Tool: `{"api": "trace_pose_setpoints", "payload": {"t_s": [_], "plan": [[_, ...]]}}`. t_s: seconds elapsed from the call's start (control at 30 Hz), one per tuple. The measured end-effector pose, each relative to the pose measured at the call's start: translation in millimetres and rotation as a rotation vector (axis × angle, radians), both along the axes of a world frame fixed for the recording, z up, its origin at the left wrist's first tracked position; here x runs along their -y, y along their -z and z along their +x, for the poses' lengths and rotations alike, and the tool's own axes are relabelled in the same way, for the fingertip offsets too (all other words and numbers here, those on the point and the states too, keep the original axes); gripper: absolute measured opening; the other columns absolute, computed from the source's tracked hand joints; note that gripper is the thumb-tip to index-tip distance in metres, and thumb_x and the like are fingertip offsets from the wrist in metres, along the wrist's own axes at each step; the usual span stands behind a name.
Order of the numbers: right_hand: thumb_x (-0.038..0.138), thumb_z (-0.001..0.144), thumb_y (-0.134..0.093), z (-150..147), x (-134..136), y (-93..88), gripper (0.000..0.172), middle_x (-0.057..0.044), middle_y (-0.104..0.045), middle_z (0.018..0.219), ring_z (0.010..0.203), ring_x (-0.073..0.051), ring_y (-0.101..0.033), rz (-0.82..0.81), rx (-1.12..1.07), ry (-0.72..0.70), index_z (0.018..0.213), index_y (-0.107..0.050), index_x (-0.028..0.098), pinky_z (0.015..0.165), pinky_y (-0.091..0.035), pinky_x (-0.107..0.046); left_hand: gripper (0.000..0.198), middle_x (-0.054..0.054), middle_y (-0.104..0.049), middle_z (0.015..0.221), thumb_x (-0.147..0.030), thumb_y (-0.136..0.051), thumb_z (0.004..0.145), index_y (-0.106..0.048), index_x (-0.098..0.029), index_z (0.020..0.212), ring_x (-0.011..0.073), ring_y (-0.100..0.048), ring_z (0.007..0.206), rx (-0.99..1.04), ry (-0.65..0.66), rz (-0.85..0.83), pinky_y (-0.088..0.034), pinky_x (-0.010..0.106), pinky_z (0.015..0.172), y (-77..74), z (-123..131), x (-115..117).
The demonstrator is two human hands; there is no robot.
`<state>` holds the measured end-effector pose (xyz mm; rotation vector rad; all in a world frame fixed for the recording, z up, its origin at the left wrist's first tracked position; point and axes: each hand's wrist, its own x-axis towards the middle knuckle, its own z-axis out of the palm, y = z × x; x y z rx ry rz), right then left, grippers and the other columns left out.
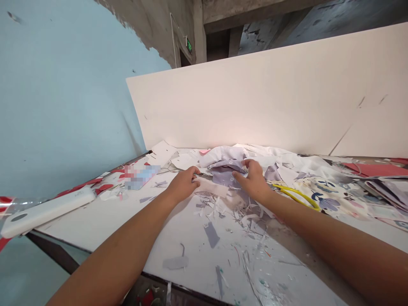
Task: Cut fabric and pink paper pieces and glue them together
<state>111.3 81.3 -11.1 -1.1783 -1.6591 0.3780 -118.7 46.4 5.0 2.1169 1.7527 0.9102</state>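
A lavender piece of fabric (pixel 225 176) with small white flowers lies bunched among scraps at the middle of the table. My right hand (pixel 254 178) is at its right end, thumb and forefinger bent about the fold. My left hand (pixel 185 183) is at the left end of the pile, its fingers curled toward the thumb; what sits between them is too small to make out. Just under both hands lies a pale strip (pixel 212 187). Yellow-handled scissors (pixel 299 195) rest beside my right forearm, their blades mostly hidden.
Thin offcuts (pixel 212 234) litter the white tabletop (pixel 114 216). Floral cloth (pixel 331 197) and a red piece (pixel 376 170) lie to the right. A long white device (pixel 52 210) sits at the left edge. Behind, a pale board (pixel 255 102) stands upright beside a blue wall (pixel 70 93).
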Motion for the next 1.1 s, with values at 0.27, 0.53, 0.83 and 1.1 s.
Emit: {"api": "trace_pose_setpoints", "payload": {"t_s": [0.27, 0.53, 0.83, 1.1], "plan": [[0.029, 0.052, -0.07, 55, -47, 2.5, 0.024, -0.015, -0.058, 0.085, 0.1, -0.042, -0.044, -0.078, 0.401, 0.144, 0.068, -0.057, 0.018, 0.076, -0.032, -0.05, 0.025, 0.002, -0.06, 0.073, -0.021, -0.041, 0.073, -0.054, -0.024, 0.093, 0.0179, -0.051, 0.063, -0.218, 0.159, 0.076, -0.03, 0.026, 0.055, 5.8, 24, 14], [0.027, 0.063, -0.061, 17, -6, -11.4, 0.042, -0.009, -0.04, 0.129, 0.123, -0.033, -0.021, 0.232, 0.528, -0.068, 0.105, -0.055, 0.022, 0.099, -0.016, -0.046, 0.031, 0.002, -0.06, 0.074, -0.013, -0.034, 0.074, -0.054, -0.024, 0.094, 0.0187, -0.053, 0.064, -0.304, 0.247, 0.167, -0.031, 0.026, 0.056, 7.1, 34, 22], [0.032, 0.07, -0.054, -11, 17, 4.7, 0.026, -0.003, -0.06, 0.076, 0.07, -0.021, -0.054, -0.203, 0.303, -0.395, 0.093, -0.059, 0.022, 0.065, -0.04, -0.033, 0.03, 0.002, -0.06, 0.085, -0.009, -0.034, 0.071, -0.052, -0.024, 0.089, 0.0176, -0.053, 0.075, -0.213, 0.258, 0.178, -0.035, 0.026, 0.063, 2.3, 32, 19], [0.042, 0.069, -0.052, -15, 19, 12.3, 0.024, 0.006, -0.041, 0.052, 0.046, -0.009, -0.037, -0.33, 0.142, -0.369, 0.066, -0.043, 0.02, 0.042, -0.028, -0.019, 0.029, 0.002, -0.059, 0.087, -0.01, -0.035, 0.068, -0.053, -0.023, 0.087, 0.0169, -0.053, 0.078, -0.235, 0.197, 0.099, -0.037, 0.026, 0.065, 5.7, 25, 6]]}}
